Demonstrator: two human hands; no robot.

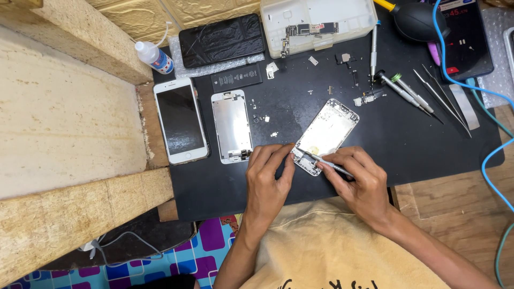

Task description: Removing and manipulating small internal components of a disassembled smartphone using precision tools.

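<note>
A black mat (pixel 225 182) covers the desk; near its front edge the left hand (pixel 267 184) pinches a phone shell (pixel 325 136), the right hand (pixel 358 182) grips a thin tool (pixel 327 164), its tip hard to make out

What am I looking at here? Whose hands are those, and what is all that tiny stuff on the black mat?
This picture comes from a camera worn on a person's head, looking down at their own two hands. The left hand steadies an opened phone shell. The right hand holds a thin metal tool with its tip at the shell's lower end. They work on a black mat. Also on it: a white phone, a removed screen panel, a flat black battery, screwdrivers, tweezers and little loose parts.
</note>
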